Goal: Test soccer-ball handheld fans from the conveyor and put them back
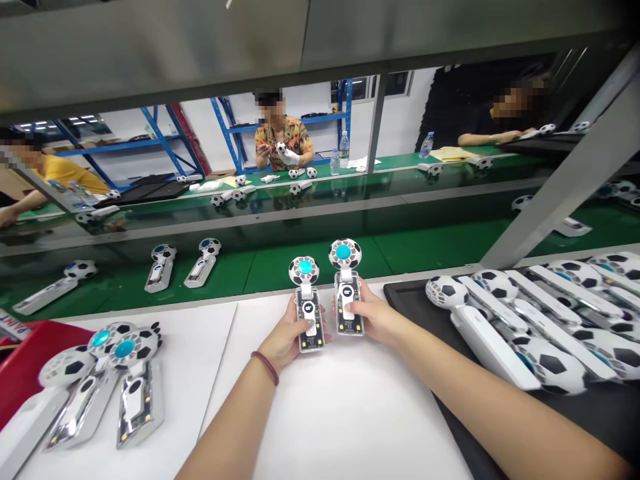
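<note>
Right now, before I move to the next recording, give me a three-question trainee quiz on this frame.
1. True or false: the left hand and right hand each hold one football-patterned fan.
2. Which held fan reaches farther from the person: the left fan or the right fan?
3. Where do the white-handled fans lie: A) red bin B) black tray C) green belt?

Key: 1 true; 2 right fan; 3 B.

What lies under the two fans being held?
Both the left fan and the right fan rest on the white mat. The left hand and right hand cover their handle sides.
</note>
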The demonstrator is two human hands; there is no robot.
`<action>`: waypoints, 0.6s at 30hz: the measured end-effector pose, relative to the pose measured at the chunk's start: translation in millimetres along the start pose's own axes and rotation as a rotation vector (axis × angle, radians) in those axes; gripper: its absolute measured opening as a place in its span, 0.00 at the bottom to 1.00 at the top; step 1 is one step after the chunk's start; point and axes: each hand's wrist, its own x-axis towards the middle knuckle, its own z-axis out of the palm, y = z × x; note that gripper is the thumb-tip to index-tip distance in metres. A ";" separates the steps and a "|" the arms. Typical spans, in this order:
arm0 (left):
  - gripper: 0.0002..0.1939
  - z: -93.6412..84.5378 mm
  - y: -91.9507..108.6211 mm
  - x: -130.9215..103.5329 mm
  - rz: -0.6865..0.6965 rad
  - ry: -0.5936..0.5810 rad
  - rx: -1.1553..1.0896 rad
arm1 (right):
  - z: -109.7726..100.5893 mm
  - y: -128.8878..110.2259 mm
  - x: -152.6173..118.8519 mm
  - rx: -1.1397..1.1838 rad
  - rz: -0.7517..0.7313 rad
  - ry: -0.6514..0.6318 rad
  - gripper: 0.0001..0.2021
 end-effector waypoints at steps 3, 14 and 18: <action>0.31 -0.5 -0.3 0.8 0.002 0.002 0.009 | -0.9 0.9 1.0 -0.011 0.000 -0.006 0.34; 0.29 -1.4 -0.5 2.5 0.000 0.002 0.044 | 0.2 1.3 2.1 -0.077 -0.037 0.027 0.33; 0.30 -3.0 -1.6 2.8 0.017 -0.010 0.043 | 0.8 1.7 2.3 -0.068 -0.049 0.027 0.33</action>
